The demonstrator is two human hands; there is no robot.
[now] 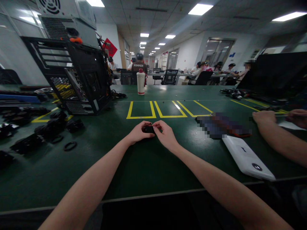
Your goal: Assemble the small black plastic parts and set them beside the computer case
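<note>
In the middle of the green table, a small black object [148,129] sits between my two hands; its exact kind is too dark to make out. My left hand [137,133] is closed around its left side, thumb below and fingers above. At its right end, my right hand [165,133] pinches with thumb and fingertips. Both hands are close to the table top, just in front of yellow tape outlines [141,117]. Fingers partly hide the object.
An open black computer case [82,80] stands at the left, near black cable bundles [51,126] and a black ring [70,146]. Behind is a white cup [141,83]. To the right lie a white power bank [247,156], a blurred phone-like item [220,124] and another person's arm [280,137].
</note>
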